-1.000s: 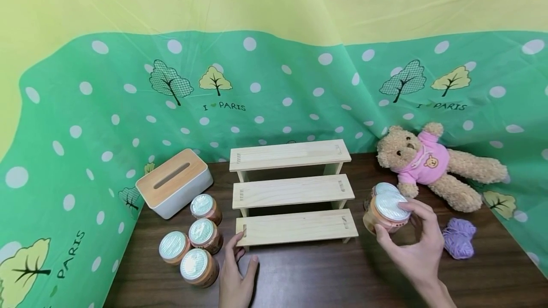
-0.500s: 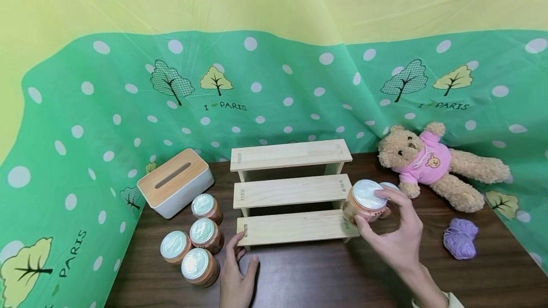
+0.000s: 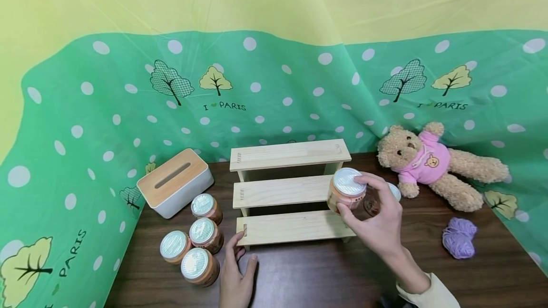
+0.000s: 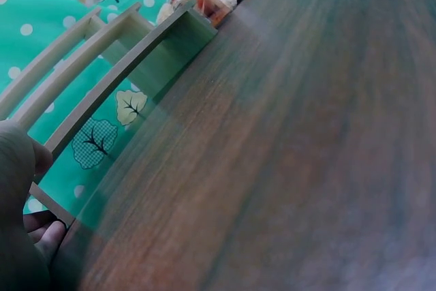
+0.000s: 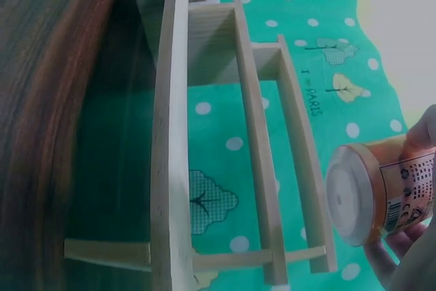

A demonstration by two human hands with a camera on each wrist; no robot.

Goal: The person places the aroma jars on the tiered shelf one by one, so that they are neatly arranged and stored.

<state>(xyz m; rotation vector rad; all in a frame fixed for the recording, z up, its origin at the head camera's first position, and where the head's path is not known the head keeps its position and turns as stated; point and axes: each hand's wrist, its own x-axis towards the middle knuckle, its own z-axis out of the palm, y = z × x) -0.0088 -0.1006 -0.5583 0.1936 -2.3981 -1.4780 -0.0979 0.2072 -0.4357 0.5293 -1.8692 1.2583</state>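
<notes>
My right hand [image 3: 381, 217] grips a jar [image 3: 348, 191] with a silvery lid and orange label, thumb on one side and fingers on the other. It is held upright over the right end of the three-step wooden shelf [image 3: 282, 229], covering part of the middle step. In the right wrist view the pale base of the jar [image 5: 347, 195] shows, off the boards. My left hand [image 3: 237, 272] holds the left end of the lowest step, fingers at its corner and leg, thumb sticking out. A second jar [image 3: 395, 191] stands partly hidden behind my right hand.
Several similar jars [image 3: 200, 265] cluster left of the shelf. Behind them sits a tissue box [image 3: 175, 184] with a wooden lid. A teddy bear [image 3: 430, 160] in pink and a purple yarn ball [image 3: 459, 237] lie at right. A green dotted cloth [image 3: 274, 94] hangs behind the table.
My right hand has carried the jar leftward and slightly away from me, from beside the shelf to over its right end. The left hand has stayed at the shelf's corner.
</notes>
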